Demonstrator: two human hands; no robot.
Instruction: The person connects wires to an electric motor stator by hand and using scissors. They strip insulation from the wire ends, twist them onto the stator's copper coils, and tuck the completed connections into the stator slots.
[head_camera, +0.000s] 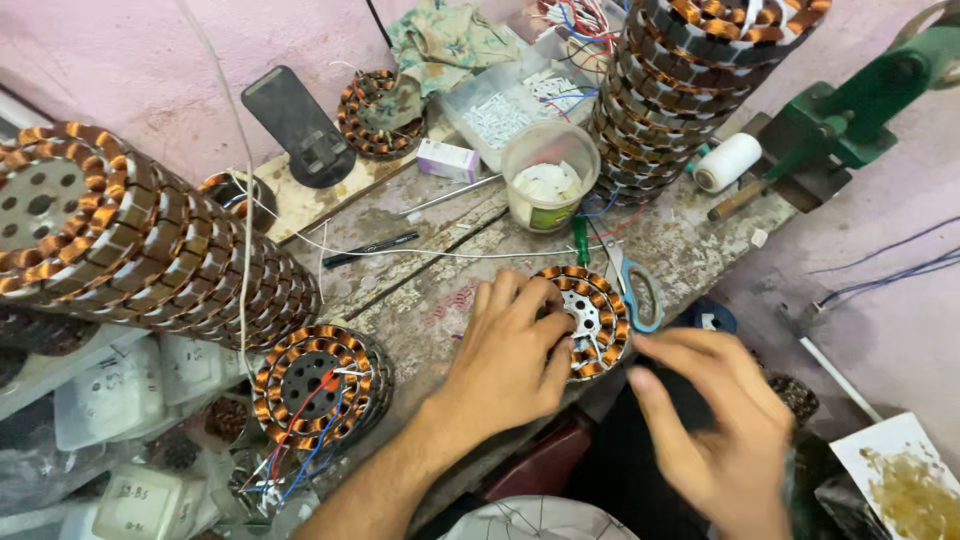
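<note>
your left hand (510, 355) grasps one copper-wound stator (590, 320) lying on the desk (440, 290); your right hand (720, 430) hovers released beside it. two tall stator stacks (150, 240) flank one plastic cup (550, 175).

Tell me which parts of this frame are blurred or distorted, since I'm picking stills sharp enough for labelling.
Head view: the right hand is smeared by motion blur; the left hand and the round copper-wound stator on the wooden bench under it are sharp. Wide-lens distortion bends the leaning stack of copper-wound stators at the left and the tall stack at the top right. Lighting is soft and even, with no strong glare.
</note>
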